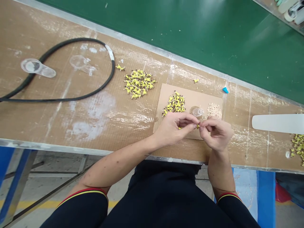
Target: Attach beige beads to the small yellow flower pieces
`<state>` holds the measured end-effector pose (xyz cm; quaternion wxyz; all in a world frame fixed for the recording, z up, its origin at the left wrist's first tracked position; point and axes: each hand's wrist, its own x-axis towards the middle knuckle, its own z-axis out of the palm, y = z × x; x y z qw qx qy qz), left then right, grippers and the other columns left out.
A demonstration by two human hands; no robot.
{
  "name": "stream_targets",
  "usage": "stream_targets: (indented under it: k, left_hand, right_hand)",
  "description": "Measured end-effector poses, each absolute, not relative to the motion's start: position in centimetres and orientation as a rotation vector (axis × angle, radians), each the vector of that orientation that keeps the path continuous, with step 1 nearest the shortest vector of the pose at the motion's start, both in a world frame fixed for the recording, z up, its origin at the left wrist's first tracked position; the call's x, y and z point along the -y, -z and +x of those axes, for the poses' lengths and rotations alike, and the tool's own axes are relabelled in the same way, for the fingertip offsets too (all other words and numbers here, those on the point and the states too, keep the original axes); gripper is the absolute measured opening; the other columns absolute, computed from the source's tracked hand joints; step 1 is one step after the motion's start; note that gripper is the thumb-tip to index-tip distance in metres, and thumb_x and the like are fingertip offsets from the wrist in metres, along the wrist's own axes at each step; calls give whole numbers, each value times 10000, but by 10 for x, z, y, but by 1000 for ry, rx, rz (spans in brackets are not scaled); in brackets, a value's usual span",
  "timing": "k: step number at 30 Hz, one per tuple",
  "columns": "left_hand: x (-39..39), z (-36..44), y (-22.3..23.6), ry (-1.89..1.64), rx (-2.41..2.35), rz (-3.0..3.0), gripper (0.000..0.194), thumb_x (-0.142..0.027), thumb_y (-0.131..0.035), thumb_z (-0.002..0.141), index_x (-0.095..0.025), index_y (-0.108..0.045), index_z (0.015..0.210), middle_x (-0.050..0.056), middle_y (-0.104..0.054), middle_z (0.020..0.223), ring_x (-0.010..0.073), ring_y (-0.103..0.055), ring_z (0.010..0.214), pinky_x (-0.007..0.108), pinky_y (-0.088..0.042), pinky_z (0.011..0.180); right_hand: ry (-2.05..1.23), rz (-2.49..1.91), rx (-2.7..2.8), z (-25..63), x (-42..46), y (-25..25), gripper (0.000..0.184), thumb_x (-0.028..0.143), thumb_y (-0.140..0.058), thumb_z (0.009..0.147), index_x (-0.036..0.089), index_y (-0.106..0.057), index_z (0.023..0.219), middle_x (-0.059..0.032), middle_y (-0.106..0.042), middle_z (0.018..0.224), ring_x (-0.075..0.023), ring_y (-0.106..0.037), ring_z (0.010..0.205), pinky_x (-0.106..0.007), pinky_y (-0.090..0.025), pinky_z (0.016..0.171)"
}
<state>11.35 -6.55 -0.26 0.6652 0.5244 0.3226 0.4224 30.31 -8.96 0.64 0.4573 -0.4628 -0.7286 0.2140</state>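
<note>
My left hand [174,129] pinches a tiny yellow figure [198,126] between thumb and fingertips, above the near part of a flat cardboard sheet [190,95]. Close against it, my right hand [217,132] is closed in a pinch at the figure; whatever sits between its fingertips is too small to make out. On the sheet, behind my left hand, lies a heap of yellow figures with dark ends [177,103]. Just beyond my fingertips stands a small clear plastic cup [197,111]. A pile of tiny pale pink pieces [214,110] lies behind my right hand.
Left on the cardboard-covered table are a larger heap of yellow figures [139,83], a black cable loop [83,39] and a clear scoop-shaped piece [39,68]. A blue piece [225,90] and a white strip [277,123] lie right. A green surface [178,31] runs behind.
</note>
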Motion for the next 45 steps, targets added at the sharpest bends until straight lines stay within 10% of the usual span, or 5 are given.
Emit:
stream_targets:
  k: [45]
  left_hand:
    - [61,108,5,-1148,-745,1706,133,-111,-656,892,-175,-773,891,36,-804,813,115,-740,704,204,-599,685]
  right_hand:
    - [-792,-1236,1714,303,87,-11,129,104,-714,788,206,-683,717,89,-419,550,-62,-396,468,-208,-324,465]
